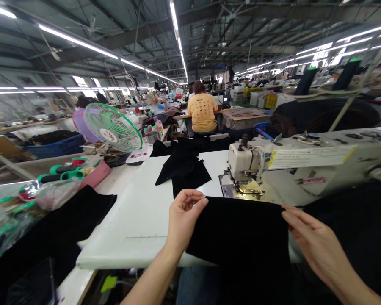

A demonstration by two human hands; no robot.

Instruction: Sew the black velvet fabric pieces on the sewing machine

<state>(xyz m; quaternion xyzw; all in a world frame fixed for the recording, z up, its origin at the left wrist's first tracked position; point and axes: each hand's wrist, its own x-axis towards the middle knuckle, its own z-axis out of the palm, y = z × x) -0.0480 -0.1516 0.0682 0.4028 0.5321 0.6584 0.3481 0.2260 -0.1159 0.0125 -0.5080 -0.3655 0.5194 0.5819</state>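
A black fabric piece (241, 228) hangs stretched between my two hands, its top edge nearly straight. My left hand (186, 216) pinches the upper left corner between thumb and fingers. At the upper right corner, my right hand (307, 233) is closed on the same cloth. Just beyond the fabric stands a sewing machine (246, 163), its needle area over a shiny metal plate (250, 191). More black cloth pieces (184, 165) lie on the white table (139, 212) past my left hand. The lower part of the held fabric drops over the table's front edge.
On the left are a green-rimmed fan (112, 127), thread spools (71, 174) in plastic and a black cloth stack (82, 212). Dark thread cones (306, 80) stand behind the machine at right. A person in a yellow shirt (202, 112) sits ahead, back turned.
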